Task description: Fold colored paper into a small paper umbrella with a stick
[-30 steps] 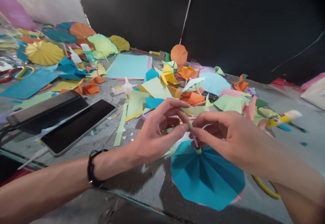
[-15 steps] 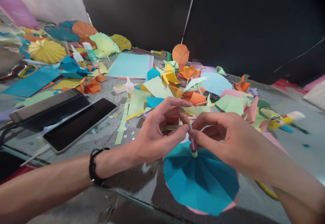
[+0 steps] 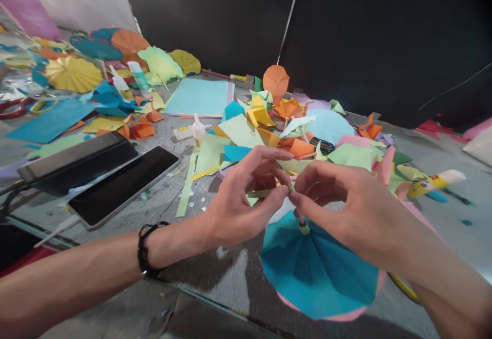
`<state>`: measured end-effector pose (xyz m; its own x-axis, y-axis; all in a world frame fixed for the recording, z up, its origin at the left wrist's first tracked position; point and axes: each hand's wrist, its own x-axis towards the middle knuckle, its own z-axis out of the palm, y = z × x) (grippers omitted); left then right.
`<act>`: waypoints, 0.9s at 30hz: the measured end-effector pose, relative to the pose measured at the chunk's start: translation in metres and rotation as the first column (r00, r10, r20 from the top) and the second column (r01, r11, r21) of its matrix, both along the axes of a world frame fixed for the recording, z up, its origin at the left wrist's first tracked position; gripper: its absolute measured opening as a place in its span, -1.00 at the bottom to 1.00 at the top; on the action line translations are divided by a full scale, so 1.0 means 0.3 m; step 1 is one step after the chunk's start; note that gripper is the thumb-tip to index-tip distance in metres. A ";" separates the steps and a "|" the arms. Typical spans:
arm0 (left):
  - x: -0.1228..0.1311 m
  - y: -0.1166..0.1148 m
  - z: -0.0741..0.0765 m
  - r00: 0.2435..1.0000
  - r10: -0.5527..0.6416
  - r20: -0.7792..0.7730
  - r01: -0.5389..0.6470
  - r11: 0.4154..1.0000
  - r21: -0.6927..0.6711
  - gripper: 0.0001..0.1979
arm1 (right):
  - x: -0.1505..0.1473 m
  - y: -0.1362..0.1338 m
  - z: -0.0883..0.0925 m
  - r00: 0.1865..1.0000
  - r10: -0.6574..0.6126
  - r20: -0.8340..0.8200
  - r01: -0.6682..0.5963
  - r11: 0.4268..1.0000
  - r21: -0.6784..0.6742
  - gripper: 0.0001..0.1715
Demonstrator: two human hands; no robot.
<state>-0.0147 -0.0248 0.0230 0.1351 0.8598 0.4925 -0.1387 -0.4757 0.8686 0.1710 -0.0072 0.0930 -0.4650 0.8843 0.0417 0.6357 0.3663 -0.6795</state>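
A small paper umbrella [image 3: 319, 272] with a blue pleated canopy and a pink underside hangs in front of me, its thin stick pointing up. My right hand [image 3: 346, 205] pinches the top of that stick between thumb and forefinger. My left hand [image 3: 246, 195] meets it from the left, fingers closed on a narrow light green paper strip [image 3: 261, 193] that reaches the stick's tip. A black band circles my left wrist. The stick's upper end is hidden between the fingertips.
Coloured paper scraps [image 3: 269, 128] and folded pieces litter the grey table [image 3: 230, 272]. Finished paper umbrellas [image 3: 73, 72] lie at the far left, an orange one [image 3: 275, 80] stands behind. Two dark tablets [image 3: 123, 185] lie at left, a glue bottle [image 3: 194, 130] in the middle, a yellow glue stick [image 3: 436, 182] at right.
The umbrella swung a little left and back right in my hands, showing more of its pink underside. Both hands kept their pinch on stick and strip.
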 end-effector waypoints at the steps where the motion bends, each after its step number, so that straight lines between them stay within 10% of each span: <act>1: 0.000 0.000 -0.003 1.000 -0.009 0.012 0.009 1.000 0.000 -0.65 | 0.001 0.001 0.000 1.000 -0.007 0.005 0.007 1.000 0.021 -0.92; 27: 0.015 -0.004 0.002 0.996 0.082 0.041 -0.080 0.995 -0.056 -0.67 | -0.012 -0.002 0.008 0.997 -0.040 0.062 0.033 0.995 0.099 -0.86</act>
